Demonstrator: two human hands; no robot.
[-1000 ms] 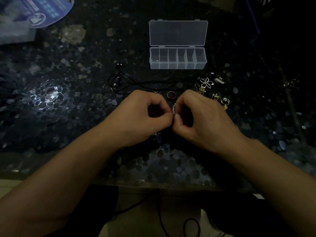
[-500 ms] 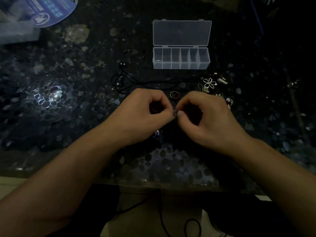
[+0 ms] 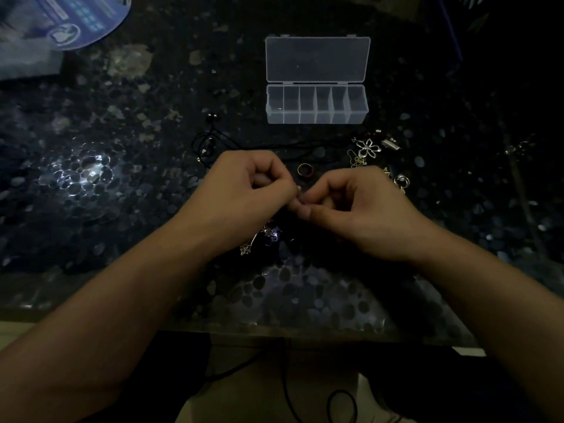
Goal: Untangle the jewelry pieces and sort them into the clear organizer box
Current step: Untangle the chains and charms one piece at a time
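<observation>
My left hand [image 3: 250, 190] and my right hand [image 3: 357, 209] meet fingertip to fingertip above the dark pebbled table, both pinching a small silvery jewelry piece [image 3: 298, 190] that is mostly hidden between them. A chain with charms [image 3: 268, 236] hangs below my left hand. The clear organizer box [image 3: 317, 116] lies open farther back, its lid flat behind it; a small item shows in its leftmost compartment. A red-lined ring [image 3: 305, 171] rests just beyond my fingers. A black cord necklace [image 3: 210, 145] lies at the left, and a flower pendant [image 3: 367, 148] with several small pieces at the right.
A blue round disc-like object [image 3: 76, 22] and a pale packet [image 3: 27, 59] sit at the far left corner. The table's front edge [image 3: 274, 329] runs below my forearms, with dark cables on the floor beyond it.
My fingertips have shifted slightly on the small piece; the right thumb now lies lower and more leftward under it. The hands stay in the same place.
</observation>
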